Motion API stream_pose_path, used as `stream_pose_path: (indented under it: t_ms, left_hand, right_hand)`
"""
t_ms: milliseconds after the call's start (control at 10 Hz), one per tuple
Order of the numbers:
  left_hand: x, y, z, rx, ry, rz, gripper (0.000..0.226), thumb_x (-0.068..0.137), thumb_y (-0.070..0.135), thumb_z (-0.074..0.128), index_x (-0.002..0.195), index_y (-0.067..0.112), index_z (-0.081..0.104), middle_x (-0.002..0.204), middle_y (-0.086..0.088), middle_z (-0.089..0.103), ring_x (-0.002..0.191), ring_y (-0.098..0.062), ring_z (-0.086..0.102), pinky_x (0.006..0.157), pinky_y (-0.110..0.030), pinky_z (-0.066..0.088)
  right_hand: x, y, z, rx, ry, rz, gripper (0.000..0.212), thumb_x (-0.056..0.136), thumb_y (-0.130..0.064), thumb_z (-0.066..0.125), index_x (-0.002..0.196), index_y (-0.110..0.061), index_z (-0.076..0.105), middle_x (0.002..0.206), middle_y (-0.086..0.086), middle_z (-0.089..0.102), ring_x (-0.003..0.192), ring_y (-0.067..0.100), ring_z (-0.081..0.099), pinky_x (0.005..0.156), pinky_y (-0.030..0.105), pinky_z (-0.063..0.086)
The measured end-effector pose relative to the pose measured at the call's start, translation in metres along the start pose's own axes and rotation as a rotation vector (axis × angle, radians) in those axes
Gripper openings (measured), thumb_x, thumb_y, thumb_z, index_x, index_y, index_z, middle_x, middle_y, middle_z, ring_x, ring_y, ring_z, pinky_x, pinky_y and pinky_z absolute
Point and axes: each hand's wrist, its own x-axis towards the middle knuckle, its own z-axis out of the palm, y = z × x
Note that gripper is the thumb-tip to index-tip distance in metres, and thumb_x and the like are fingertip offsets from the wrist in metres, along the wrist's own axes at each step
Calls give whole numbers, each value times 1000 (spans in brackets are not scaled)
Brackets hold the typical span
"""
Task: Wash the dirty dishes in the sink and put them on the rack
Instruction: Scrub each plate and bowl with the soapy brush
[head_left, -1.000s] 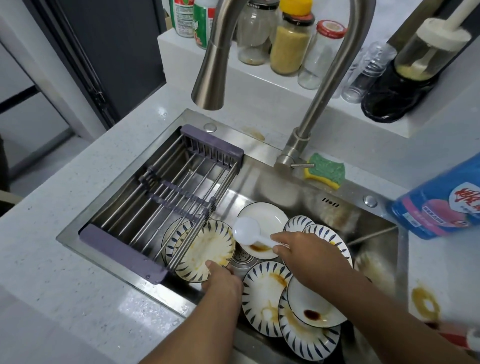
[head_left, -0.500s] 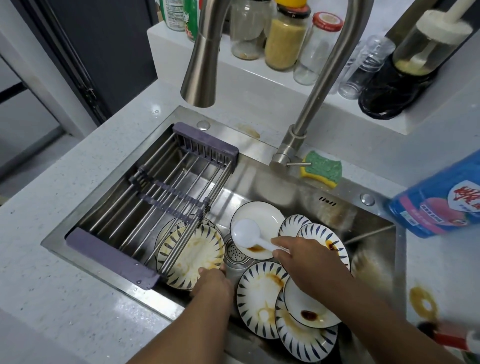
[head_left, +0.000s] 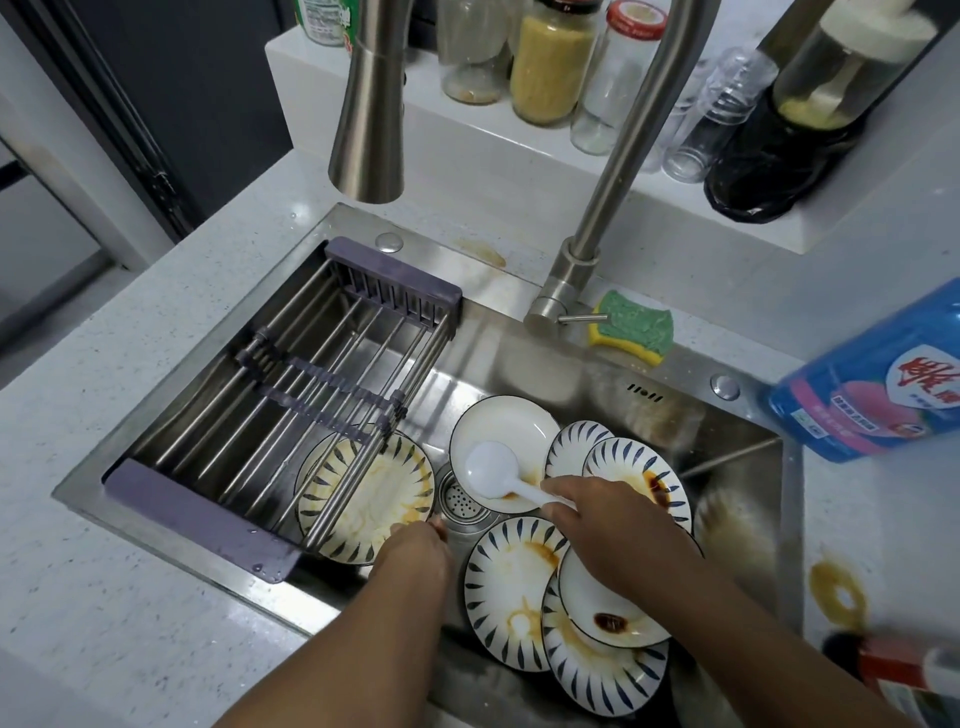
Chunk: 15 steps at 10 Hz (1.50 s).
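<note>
Steel sink (head_left: 519, 374) full of dirty dishes (head_left: 514, 587); right grip (head_left: 618, 525) pinches white spoon (head_left: 491, 470), left grip (head_left: 415, 551) at rim of striped plate (head_left: 363, 499) (grasp unclear). Plate sits under rack (head_left: 197, 509) bars, could snag when lifted.

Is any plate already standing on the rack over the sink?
No, all the dirty plates lie down in the sink, one of them partly under the bars of the rack, not on them.

The rack (head_left: 291, 395) roofs the sink's (head_left: 571, 379) left half; dirty plates (head_left: 511, 587) crowd its open right.
</note>
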Motion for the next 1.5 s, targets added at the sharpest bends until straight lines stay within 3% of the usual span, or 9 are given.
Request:
stream_pose_path:
  t_ms: [100, 200, 300, 400, 500, 700, 1000, 1300, 1500]
  left_hand:
    - [-12, 14, 11, -147, -74, -108, 39, 107, -6, 27, 141, -25, 31, 160, -26, 32, 145, -26, 39, 50, -12, 46]
    - [17, 6, 4, 312, 192, 47, 61, 110, 15, 31, 157, -9, 0, 166, -21, 18, 154, -25, 21, 107, -15, 34]
    - [35, 0, 7, -99, 193, -7, 65, 103, 21, 53, 158, 7, 21, 138, -19, 49, 123, -29, 55, 93, -22, 53]
    - [0, -4, 23, -563, 162, -99, 23, 107, 24, 51, 97, 4, 59, 77, -8, 59, 56, -17, 52, 48, -22, 47]
    - [-13, -18, 42, 47, 40, 242, 31, 99, 17, 60, 70, 8, 55, 59, -8, 58, 58, -25, 55, 61, -34, 50]
    - [-31, -58, 55, 881, -370, 549, 44, 80, 53, 79, 94, 16, 62, 85, 2, 67, 76, -14, 61, 75, -32, 55]
    - [-37, -59, 85, 1503, -364, 941, 29, 96, 16, 52, 125, 19, 57, 116, -8, 69, 107, -30, 63, 83, -32, 45]
    - [-51, -36, 76, 1252, -548, 732, 15, 97, 8, 44, 107, 9, 55, 100, -21, 65, 86, -43, 68, 66, -55, 61]
    - [-86, 15, 54, 958, -546, 658, 18, 106, 18, 40, 111, 18, 58, 96, -10, 67, 72, -22, 67, 51, -32, 58]
  right_hand:
    - [1, 6, -1, -7, 7, 14, 35, 104, -42, 45, 136, -38, 58, 111, -10, 70, 96, 12, 62, 84, 35, 53]
    - [2, 12, -1, -9, 18, 26, 35, 104, -42, 45, 136, -39, 58, 106, -10, 70, 92, 11, 63, 81, 34, 53]
    - [4, 14, -1, 14, 19, 38, 35, 103, -42, 46, 135, -38, 59, 107, -11, 70, 93, 11, 63, 83, 35, 54]
    - [7, 16, -6, 75, 48, 57, 34, 103, -41, 48, 135, -34, 61, 112, -9, 70, 94, 11, 63, 85, 34, 53]
    - [6, 23, -19, 139, 100, 95, 32, 103, -37, 52, 130, -30, 66, 113, -5, 70, 90, 12, 60, 83, 31, 51]
    - [-5, 56, -49, 328, 221, 235, 24, 101, -34, 56, 118, -31, 72, 82, -6, 68, 81, 20, 65, 80, 38, 55]
    - [-26, 85, -46, 378, 236, 308, 25, 100, -34, 57, 119, -27, 72, 85, -6, 68, 80, 18, 67, 84, 43, 58]
    - [-59, 91, -59, 348, 271, 303, 29, 102, -41, 51, 124, -35, 69, 97, -9, 70, 88, 10, 63, 85, 38, 55]
    - [-93, 84, -88, 274, 109, 262, 22, 100, -45, 56, 110, -40, 75, 88, -15, 71, 83, 7, 66, 82, 36, 57]
